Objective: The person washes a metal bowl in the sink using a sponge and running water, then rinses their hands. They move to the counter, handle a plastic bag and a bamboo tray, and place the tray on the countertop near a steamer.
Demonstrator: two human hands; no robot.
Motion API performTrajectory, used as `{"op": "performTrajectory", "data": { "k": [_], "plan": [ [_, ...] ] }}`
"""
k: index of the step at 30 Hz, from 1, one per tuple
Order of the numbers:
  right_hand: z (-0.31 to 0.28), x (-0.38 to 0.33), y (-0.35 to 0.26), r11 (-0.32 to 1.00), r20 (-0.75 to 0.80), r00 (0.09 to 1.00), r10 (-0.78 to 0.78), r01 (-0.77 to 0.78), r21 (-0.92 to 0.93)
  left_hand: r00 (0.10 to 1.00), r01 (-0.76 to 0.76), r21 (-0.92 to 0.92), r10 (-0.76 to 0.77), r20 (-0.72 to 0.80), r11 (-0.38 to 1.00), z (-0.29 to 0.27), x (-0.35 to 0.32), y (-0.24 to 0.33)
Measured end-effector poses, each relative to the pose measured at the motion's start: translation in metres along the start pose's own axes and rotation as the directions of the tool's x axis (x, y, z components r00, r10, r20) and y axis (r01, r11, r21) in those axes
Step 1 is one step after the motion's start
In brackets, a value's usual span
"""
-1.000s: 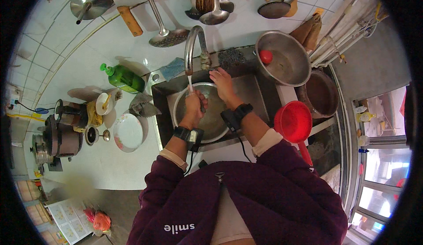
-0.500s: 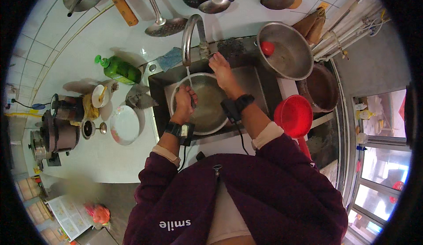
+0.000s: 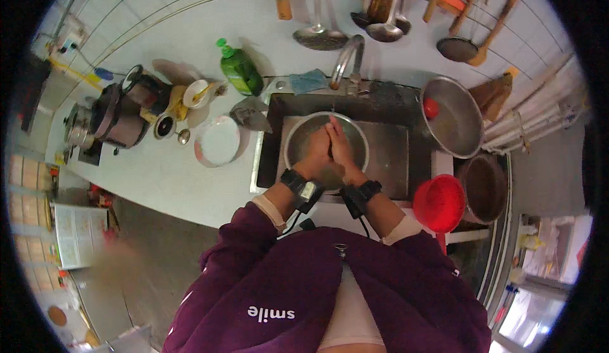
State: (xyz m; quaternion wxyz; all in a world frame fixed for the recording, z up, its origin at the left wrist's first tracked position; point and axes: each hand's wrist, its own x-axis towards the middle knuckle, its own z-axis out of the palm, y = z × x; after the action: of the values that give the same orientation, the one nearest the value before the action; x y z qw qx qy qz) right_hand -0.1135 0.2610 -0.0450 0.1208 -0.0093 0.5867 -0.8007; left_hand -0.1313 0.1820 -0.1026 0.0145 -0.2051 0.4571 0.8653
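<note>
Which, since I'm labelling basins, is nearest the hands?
The metal basin inside the sink, beneath the left hand and right hand; the other metal basin, holding a red thing, and the brown basin are farther right.

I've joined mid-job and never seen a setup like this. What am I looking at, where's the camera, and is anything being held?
There's no machine: these are a person's own bare hands, with dark bands on the wrists. The camera is worn on the head, looking down through a fisheye lens, so straight edges bend near the rim. Picture left is the person's left.

The left hand and right hand are together over a round metal basin in the sink. I see nothing held, but the space between the palms is hidden.

On the white counter, left of the sink, are a green pump bottle, a white plate and a gray cloth. A red handled scoop is on the right.
</note>
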Motion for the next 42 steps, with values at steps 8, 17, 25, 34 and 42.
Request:
{"op": "performTrajectory", "data": {
  "k": [8,17,25,34,42],
  "plan": [
    [0.01,-0.035,-0.001,0.93,0.14,0.977,0.162,-0.198,0.311,0.91,0.02,0.472,0.18,-0.375,0.882,0.012,-0.046,0.012],
    [-0.004,-0.034,0.014,0.928,0.045,0.99,0.131,-0.139,0.345,0.971,-0.087,-0.12,0.057,-0.231,0.989,0.015,-0.069,0.005],
    [0.009,-0.043,-0.006,0.956,0.189,0.97,0.152,-0.193,0.223,0.99,-0.081,-0.24,0.05,-0.134,0.967,0.004,-0.055,-0.01],
    [0.032,-0.06,0.002,0.974,0.11,0.981,0.159,-0.175,0.147,0.974,-0.196,0.32,0.223,-0.05,0.927,-0.001,-0.111,-0.001],
    [0.044,-0.077,0.035,0.953,0.11,0.987,0.114,-0.14,0.268,0.997,-0.064,0.515,0.079,-0.007,0.855,-0.017,-0.166,0.037]
  ]
}}
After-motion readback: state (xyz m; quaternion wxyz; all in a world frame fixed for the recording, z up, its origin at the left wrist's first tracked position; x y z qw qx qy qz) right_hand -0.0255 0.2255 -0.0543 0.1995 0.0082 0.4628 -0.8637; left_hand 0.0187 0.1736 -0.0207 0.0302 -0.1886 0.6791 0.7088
